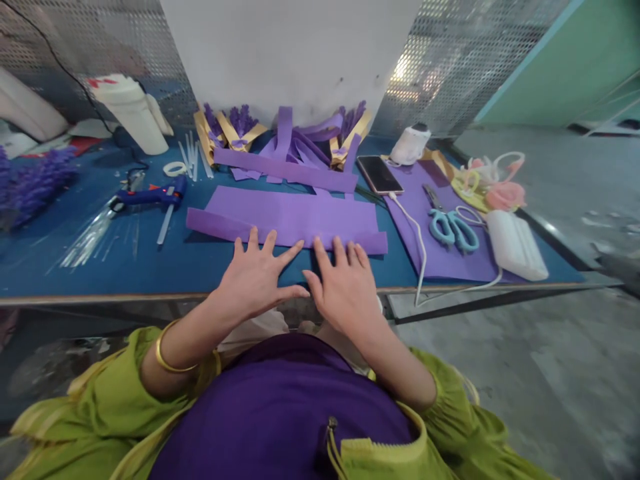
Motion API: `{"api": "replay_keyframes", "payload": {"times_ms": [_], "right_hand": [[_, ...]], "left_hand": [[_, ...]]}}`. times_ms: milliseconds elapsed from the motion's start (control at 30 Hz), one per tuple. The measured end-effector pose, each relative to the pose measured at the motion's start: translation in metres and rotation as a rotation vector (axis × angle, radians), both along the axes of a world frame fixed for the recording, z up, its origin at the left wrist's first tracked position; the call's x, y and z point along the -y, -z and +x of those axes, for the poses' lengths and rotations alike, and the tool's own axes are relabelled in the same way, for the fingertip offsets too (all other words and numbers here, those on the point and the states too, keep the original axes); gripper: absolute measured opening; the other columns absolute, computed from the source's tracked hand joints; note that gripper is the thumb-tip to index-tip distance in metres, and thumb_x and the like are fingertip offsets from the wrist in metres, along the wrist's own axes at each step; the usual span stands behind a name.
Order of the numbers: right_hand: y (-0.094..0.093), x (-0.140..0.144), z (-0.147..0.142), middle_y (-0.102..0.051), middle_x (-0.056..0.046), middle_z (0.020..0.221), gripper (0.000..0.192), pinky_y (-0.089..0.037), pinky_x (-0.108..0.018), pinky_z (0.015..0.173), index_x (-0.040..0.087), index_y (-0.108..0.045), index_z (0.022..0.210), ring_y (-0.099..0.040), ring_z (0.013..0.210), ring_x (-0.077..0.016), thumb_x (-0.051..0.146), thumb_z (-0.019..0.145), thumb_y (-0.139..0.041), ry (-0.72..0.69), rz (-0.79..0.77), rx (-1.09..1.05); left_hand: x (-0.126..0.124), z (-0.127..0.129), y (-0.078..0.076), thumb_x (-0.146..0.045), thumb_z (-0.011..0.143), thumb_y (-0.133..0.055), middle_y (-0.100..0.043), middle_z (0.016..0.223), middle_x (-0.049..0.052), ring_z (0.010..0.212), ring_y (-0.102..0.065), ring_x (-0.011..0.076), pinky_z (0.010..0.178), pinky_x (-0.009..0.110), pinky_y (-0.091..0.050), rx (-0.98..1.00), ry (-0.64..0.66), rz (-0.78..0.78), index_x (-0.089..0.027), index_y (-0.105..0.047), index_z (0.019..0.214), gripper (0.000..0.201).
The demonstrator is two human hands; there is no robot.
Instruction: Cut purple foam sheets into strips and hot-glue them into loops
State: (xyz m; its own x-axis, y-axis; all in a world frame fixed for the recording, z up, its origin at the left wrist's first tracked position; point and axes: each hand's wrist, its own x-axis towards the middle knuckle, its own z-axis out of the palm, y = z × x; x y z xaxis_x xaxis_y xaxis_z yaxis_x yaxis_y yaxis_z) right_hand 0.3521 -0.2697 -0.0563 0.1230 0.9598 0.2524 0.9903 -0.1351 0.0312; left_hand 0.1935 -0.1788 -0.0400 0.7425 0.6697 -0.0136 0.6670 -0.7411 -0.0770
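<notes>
A wide purple sheet (295, 208) lies flat on the blue table, with a darker purple strip (225, 227) running along its near edge. The strip's ends stick out past the sheet on both sides. My left hand (255, 270) rests with spread fingers, its fingertips on the strip left of the middle. To its right, my right hand (345, 287) lies with fingers stretched out, fingertips on the same strip. Neither hand grips anything. Behind the sheet lie more purple strips (285, 167), partly overlapping in a loose heap.
Left are a glue gun (150, 195), glue sticks (190, 157), a white tumbler (133, 113) and purple flowers (37, 180). Small wrapped bouquets (233, 130) stand at the back. Right are a phone (380, 175) on a white cable, scissors (453, 227) and a white power bank (517, 245).
</notes>
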Motion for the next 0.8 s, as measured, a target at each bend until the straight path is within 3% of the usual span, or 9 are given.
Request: {"api": "replay_keyframes", "payload": {"times_ms": [67, 167, 300, 433, 667, 800], "right_hand": [[-0.002, -0.006, -0.006, -0.045, -0.02, 0.154, 0.06, -0.029, -0.054, 0.115, 0.013, -0.045, 0.152, -0.046, 0.137, -0.0402, 0.046, 0.103, -0.037, -0.095, -0.011, -0.048], [0.0, -0.009, -0.009, -0.043, -0.016, 0.157, 0.06, -0.027, -0.053, 0.118, 0.011, -0.045, 0.152, -0.039, 0.142, -0.04, 0.045, 0.104, -0.034, -0.165, -0.029, -0.094], [0.007, -0.002, -0.004, -0.041, -0.019, 0.157, 0.062, -0.027, -0.056, 0.116, 0.014, -0.043, 0.153, -0.037, 0.143, -0.041, 0.049, 0.102, -0.037, -0.064, -0.016, -0.09], [0.013, 0.009, 0.006, -0.043, -0.02, 0.156, 0.06, -0.029, -0.057, 0.114, 0.016, -0.045, 0.152, -0.04, 0.142, -0.0407, 0.049, 0.102, -0.037, 0.026, 0.012, -0.048], [0.023, 0.024, 0.029, -0.047, -0.022, 0.152, 0.058, -0.031, -0.057, 0.113, 0.012, -0.049, 0.149, -0.044, 0.139, -0.0408, 0.045, 0.102, -0.039, 0.11, 0.076, 0.051], [0.025, 0.03, 0.035, -0.05, -0.022, 0.15, 0.057, -0.034, -0.056, 0.113, 0.008, -0.052, 0.146, -0.046, 0.138, -0.0403, 0.043, 0.102, -0.038, 0.153, 0.109, 0.059]], "left_hand": [[0.001, -0.002, -0.001, -0.082, 0.085, -0.033, -0.037, 0.157, 0.022, 0.142, -0.029, 0.0551, 0.104, 0.068, -0.033, -0.009, 0.009, -0.004, -0.037, -0.024, 0.159, 0.087], [-0.001, -0.006, -0.003, -0.082, 0.085, -0.038, -0.035, 0.158, 0.022, 0.142, -0.029, 0.0554, 0.104, 0.068, -0.034, -0.02, 0.023, -0.026, -0.036, -0.024, 0.159, 0.088], [-0.006, -0.012, -0.003, -0.087, 0.081, -0.036, -0.033, 0.16, 0.02, 0.143, -0.027, 0.0547, 0.106, 0.069, -0.032, 0.005, 0.043, -0.052, -0.033, -0.028, 0.159, 0.095], [-0.014, -0.027, -0.003, -0.086, 0.084, -0.029, -0.032, 0.162, 0.016, 0.147, -0.025, 0.0481, 0.111, 0.068, -0.03, 0.017, 0.026, -0.091, -0.029, -0.03, 0.158, 0.094], [-0.029, -0.062, -0.007, -0.08, 0.09, -0.029, -0.026, 0.166, 0.003, 0.15, -0.02, 0.0449, 0.113, 0.068, -0.028, -0.016, 0.031, -0.124, -0.033, -0.026, 0.159, 0.083], [-0.039, -0.082, -0.005, -0.076, 0.092, -0.029, -0.027, 0.165, 0.004, 0.15, -0.023, 0.0416, 0.113, 0.065, -0.029, -0.005, 0.004, -0.121, -0.033, -0.026, 0.159, 0.08]]}}
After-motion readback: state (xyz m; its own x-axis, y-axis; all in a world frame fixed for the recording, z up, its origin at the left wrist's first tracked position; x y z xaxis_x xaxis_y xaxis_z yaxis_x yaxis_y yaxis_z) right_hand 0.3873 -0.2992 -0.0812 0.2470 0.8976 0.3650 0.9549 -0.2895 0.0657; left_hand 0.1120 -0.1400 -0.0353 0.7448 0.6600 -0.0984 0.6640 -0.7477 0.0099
